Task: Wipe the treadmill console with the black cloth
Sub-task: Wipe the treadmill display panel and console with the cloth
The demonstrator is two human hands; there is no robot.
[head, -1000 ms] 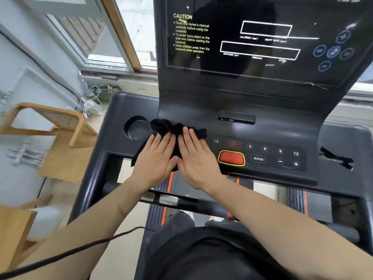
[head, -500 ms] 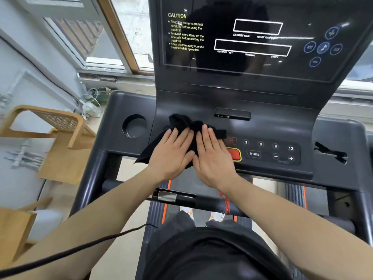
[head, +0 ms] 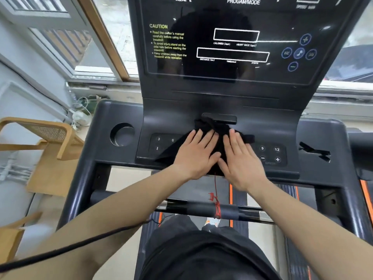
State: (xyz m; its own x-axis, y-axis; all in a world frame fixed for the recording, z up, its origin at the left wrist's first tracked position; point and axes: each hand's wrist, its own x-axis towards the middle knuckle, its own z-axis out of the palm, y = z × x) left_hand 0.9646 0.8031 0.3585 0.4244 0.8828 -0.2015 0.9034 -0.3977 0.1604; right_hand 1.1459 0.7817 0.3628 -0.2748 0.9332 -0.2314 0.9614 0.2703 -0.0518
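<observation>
Slid rightward along the keypad strip since a second ago, both hands and cloth together: then over the left end beside the cup well, now at the middle, with the red stop key and MODE key covered and the 3 and 6 keys [head: 165, 139] on the left laid bare. Left hand [head: 198, 153] and right hand [head: 241, 158] flat, fingers spread, pressing down rather than clutching; no grip closed on anything. Black cloth [head: 212, 126] bunched under and ahead of the palms, its top edge touching the small slot on the treadmill console [head: 222, 102]. Judged mid-pass: left part of the strip done, right part with 9, 12, minus and plus keys [head: 270, 154] yet to wipe, screen likewise. Legible on the screen [head: 232, 47]: CAUTION, PROGAM/MODE, INCLINE %, CALORIES, HEART RATE, DISTANCE, STEPS
</observation>
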